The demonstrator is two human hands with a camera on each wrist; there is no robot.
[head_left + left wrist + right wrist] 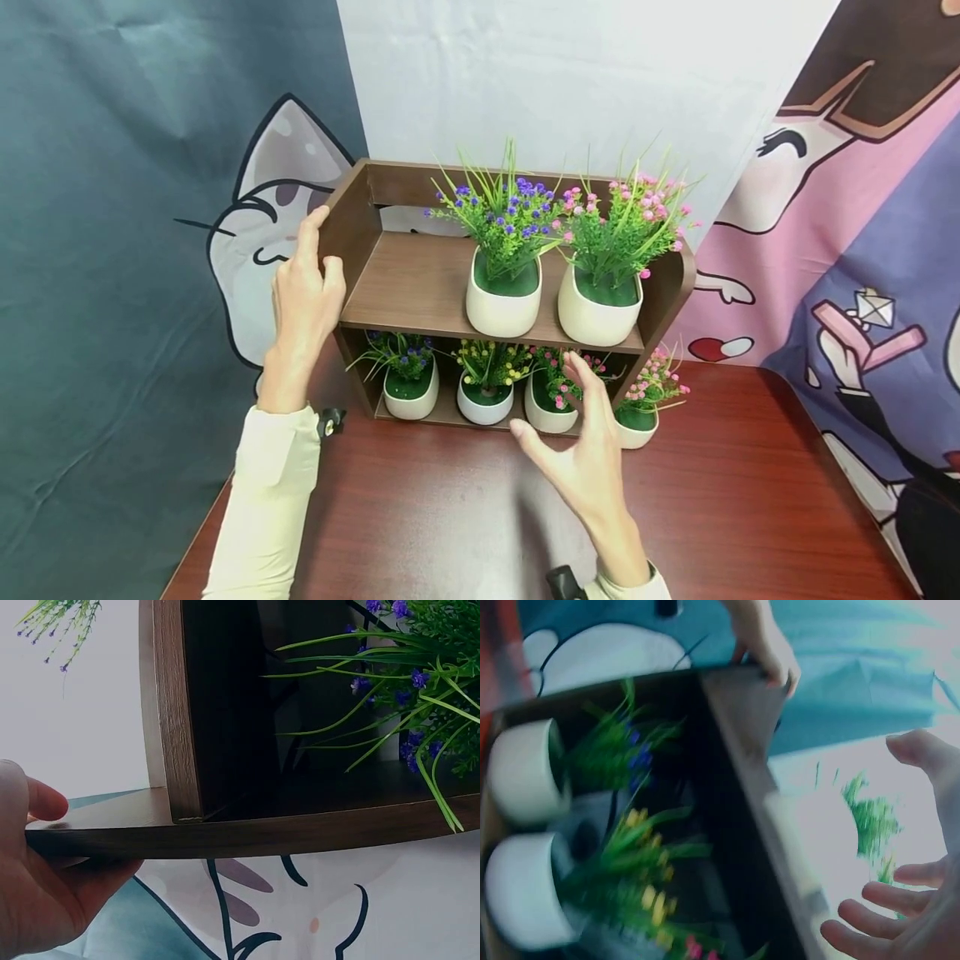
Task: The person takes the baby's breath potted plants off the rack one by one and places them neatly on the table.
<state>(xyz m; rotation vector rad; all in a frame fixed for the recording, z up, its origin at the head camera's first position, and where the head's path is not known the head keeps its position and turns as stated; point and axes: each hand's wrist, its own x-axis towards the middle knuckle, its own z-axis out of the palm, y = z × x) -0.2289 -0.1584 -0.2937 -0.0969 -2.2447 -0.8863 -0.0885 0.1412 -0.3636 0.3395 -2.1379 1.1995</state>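
Observation:
My left hand grips the left side panel of a brown two-tier wooden shelf; in the left wrist view the panel's edge passes between thumb and fingers. My right hand hovers before the shelf's lower front, fingers spread and holding nothing. On the upper tier stand a white pot with purple flowers and a white pot with pink flowers. Below, in a row, are pots with purple flowers, yellow flowers and pink flowers, the last partly behind my right hand in the head view.
Another pot with pink flowers stands on the red-brown table, just outside the shelf's right side. Cartoon-printed cloth hangs on the left, with a pale cloth behind the shelf.

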